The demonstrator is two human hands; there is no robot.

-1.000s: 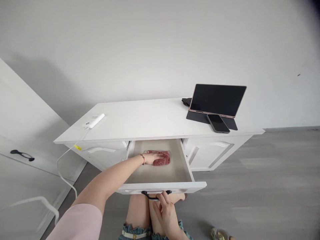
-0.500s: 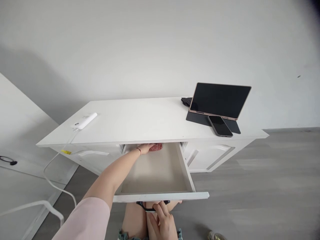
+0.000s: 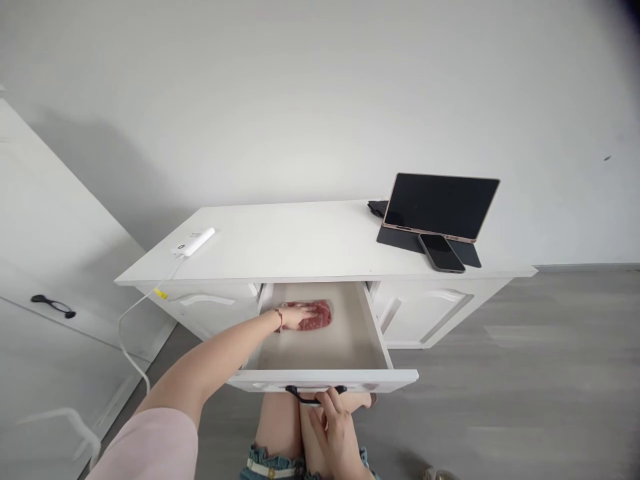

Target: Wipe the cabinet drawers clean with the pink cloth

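Observation:
Inside the pulled-out white drawer [image 3: 350,353], a red patterned cloth [image 3: 320,315] lies on the drawer's bottom, towards its left and back. My left hand [image 3: 299,315] rests flat on top of it with the fingers stretched out, covering part of the fabric. At the drawer's front, the fingers of my right hand [image 3: 336,421] are curled round the black handle [image 3: 303,399], near its right end.
On the white cabinet top [image 3: 280,240] a tablet [image 3: 440,207] stands on its dark cover, with a phone [image 3: 442,253] before it and a black folded item [image 3: 377,208] behind. A white power strip [image 3: 199,242] trails its cable at left, near a wardrobe [image 3: 70,253].
My left hand has come forward from the drawer's back, and more of the cloth now shows beneath it. My right hand keeps its hold on the handle. The view has shifted slightly.

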